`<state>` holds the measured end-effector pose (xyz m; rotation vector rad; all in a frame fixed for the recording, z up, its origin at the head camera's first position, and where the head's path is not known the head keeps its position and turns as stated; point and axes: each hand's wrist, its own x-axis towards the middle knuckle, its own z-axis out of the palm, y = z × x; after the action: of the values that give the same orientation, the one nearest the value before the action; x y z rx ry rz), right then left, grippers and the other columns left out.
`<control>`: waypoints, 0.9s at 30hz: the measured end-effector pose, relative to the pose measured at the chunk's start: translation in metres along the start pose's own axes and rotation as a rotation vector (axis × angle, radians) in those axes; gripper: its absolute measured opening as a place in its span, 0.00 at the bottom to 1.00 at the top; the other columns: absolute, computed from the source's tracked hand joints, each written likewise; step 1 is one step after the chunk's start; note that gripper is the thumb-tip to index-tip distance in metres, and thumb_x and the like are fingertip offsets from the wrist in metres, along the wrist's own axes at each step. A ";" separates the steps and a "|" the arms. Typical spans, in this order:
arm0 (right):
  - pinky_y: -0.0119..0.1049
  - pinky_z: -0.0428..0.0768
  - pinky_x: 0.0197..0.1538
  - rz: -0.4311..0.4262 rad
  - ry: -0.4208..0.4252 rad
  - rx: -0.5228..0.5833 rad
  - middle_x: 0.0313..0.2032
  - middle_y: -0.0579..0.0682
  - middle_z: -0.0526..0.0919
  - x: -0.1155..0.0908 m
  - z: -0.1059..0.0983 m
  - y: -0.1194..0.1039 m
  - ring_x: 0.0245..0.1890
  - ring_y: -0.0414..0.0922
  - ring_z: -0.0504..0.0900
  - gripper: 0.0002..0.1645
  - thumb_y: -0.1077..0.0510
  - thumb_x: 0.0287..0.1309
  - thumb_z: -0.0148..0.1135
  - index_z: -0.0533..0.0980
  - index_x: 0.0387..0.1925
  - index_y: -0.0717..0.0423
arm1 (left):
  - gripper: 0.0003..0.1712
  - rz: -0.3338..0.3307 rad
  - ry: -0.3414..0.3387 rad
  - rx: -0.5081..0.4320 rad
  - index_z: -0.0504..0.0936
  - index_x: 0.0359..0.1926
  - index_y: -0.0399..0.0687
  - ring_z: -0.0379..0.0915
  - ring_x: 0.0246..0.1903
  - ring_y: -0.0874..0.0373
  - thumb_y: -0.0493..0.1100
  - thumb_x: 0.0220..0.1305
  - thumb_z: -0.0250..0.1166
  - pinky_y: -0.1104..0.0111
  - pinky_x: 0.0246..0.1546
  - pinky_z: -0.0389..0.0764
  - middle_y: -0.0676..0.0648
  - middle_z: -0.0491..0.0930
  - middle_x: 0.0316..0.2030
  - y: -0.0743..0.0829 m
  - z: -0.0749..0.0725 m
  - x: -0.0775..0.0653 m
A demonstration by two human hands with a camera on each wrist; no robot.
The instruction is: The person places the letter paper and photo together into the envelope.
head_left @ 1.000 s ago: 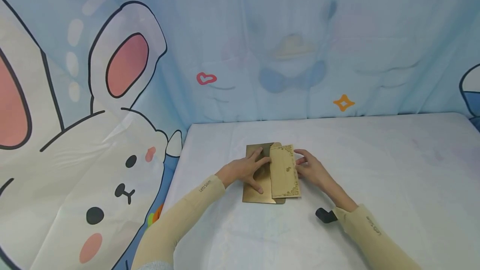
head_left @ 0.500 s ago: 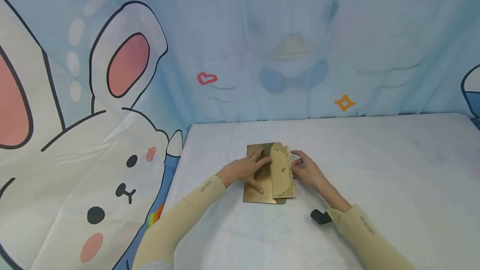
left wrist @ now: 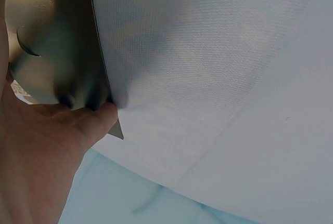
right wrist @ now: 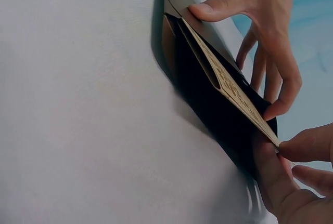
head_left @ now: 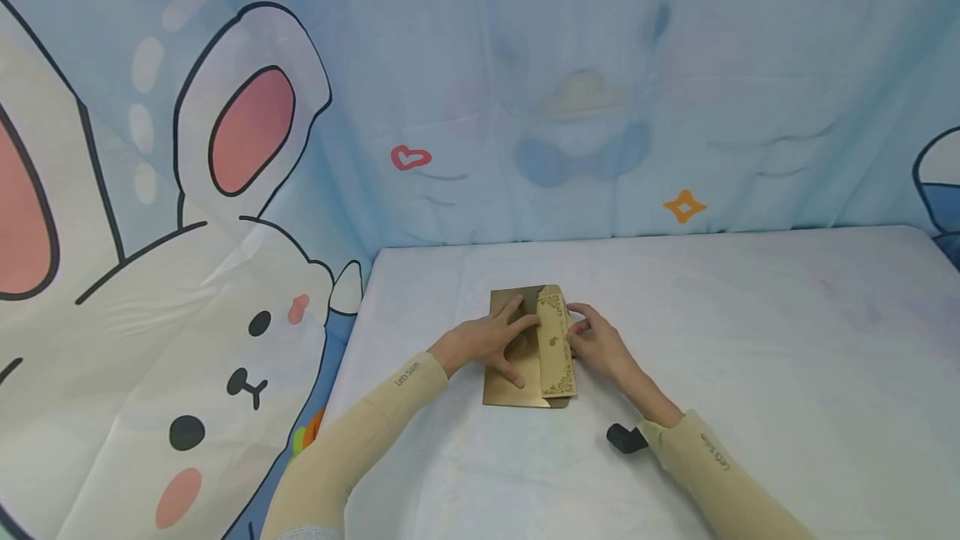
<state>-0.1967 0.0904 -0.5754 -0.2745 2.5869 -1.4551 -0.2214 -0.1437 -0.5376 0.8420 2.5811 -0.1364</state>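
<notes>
A gold envelope (head_left: 528, 392) lies on the white cloth with its opening to the right. My left hand (head_left: 487, 338) rests on it with the fingers spread; in the left wrist view the fingertips reach the envelope's edge (left wrist: 101, 42). A cream card with a brown ornamental print (head_left: 555, 348) sits partly inside the envelope, its right strip showing. At the card's outer edge my right hand (head_left: 606, 350) pinches it between thumb and finger. In the right wrist view the folded card (right wrist: 237, 96) stands in the envelope's dark mouth (right wrist: 208, 112).
The white-covered table (head_left: 750, 340) extends to the right and front. Behind it hangs a blue curtain (head_left: 480, 90), with a printed rabbit (head_left: 225, 315) on the left. A black block (head_left: 626, 438) sits at my right wrist by the sleeve.
My right hand has moved left with the card, so less of the card shows outside the envelope. The left hand and the envelope have stayed in place.
</notes>
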 end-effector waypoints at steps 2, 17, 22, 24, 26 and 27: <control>0.40 0.76 0.44 0.013 -0.002 -0.006 0.44 0.60 0.83 0.000 0.001 0.000 0.41 0.50 0.83 0.33 0.60 0.68 0.54 0.62 0.72 0.63 | 0.67 -0.004 0.000 -0.002 0.43 0.79 0.71 0.49 0.78 0.44 0.81 0.44 0.67 0.58 0.51 0.82 0.40 0.33 0.81 0.000 0.000 0.000; 0.35 0.82 0.36 0.028 -0.052 0.041 0.41 0.59 0.81 -0.003 0.011 -0.005 0.31 0.42 0.83 0.32 0.66 0.67 0.54 0.62 0.70 0.68 | 0.67 -0.008 -0.007 0.003 0.43 0.79 0.71 0.50 0.77 0.44 0.81 0.44 0.66 0.58 0.48 0.83 0.41 0.33 0.81 0.001 -0.001 -0.001; 0.36 0.80 0.39 0.018 -0.066 0.024 0.41 0.59 0.81 -0.004 0.012 -0.008 0.35 0.43 0.82 0.33 0.66 0.65 0.56 0.63 0.70 0.69 | 0.67 -0.003 0.005 0.013 0.43 0.79 0.71 0.50 0.77 0.45 0.81 0.44 0.66 0.59 0.50 0.83 0.40 0.33 0.81 0.000 0.000 0.000; 0.36 0.79 0.40 0.012 -0.074 0.022 0.42 0.59 0.81 -0.004 0.013 -0.008 0.37 0.44 0.82 0.34 0.65 0.64 0.57 0.62 0.70 0.70 | 0.67 -0.005 0.004 0.016 0.42 0.79 0.71 0.50 0.78 0.45 0.81 0.44 0.66 0.59 0.50 0.82 0.40 0.33 0.81 0.000 0.001 0.001; 0.36 0.80 0.41 0.014 -0.085 0.034 0.44 0.60 0.81 -0.004 0.015 -0.008 0.38 0.45 0.83 0.35 0.65 0.64 0.57 0.62 0.71 0.70 | 0.67 -0.006 0.001 0.014 0.42 0.79 0.71 0.50 0.78 0.45 0.81 0.44 0.66 0.59 0.49 0.82 0.41 0.33 0.81 -0.001 0.001 0.000; 0.36 0.81 0.41 0.015 -0.090 0.040 0.44 0.60 0.81 -0.004 0.016 -0.008 0.39 0.45 0.83 0.35 0.66 0.64 0.57 0.61 0.71 0.70 | 0.67 -0.005 0.000 0.012 0.42 0.79 0.71 0.49 0.78 0.45 0.81 0.44 0.66 0.59 0.50 0.82 0.41 0.33 0.81 -0.001 0.001 0.000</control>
<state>-0.1890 0.0740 -0.5762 -0.3080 2.4811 -1.4527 -0.2217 -0.1442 -0.5386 0.8398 2.5845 -0.1533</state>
